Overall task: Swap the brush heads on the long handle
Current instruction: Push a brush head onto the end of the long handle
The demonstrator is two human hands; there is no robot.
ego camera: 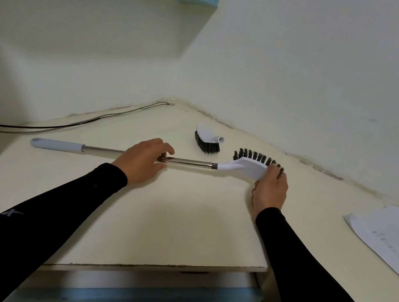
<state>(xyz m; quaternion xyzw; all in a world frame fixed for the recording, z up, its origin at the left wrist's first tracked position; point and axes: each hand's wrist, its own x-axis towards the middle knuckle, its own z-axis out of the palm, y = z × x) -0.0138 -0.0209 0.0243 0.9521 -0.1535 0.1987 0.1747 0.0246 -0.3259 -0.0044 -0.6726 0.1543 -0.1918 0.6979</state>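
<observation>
Two black sleeves reach over the cream table (181,226). Right hand (271,188) grips the curved brush head (251,165) at its far end — head seated on the long handle (119,154), bristles pointing away. Left hand (143,159) rests over the metal shaft at mid-length, fingers curled loosely around it. Handle lies flat, grey grip leftward. Beyond, apart from it — a loose spare brush head (207,139). Printed paper (393,241) at right; a cable (72,123) along the far wall.
</observation>
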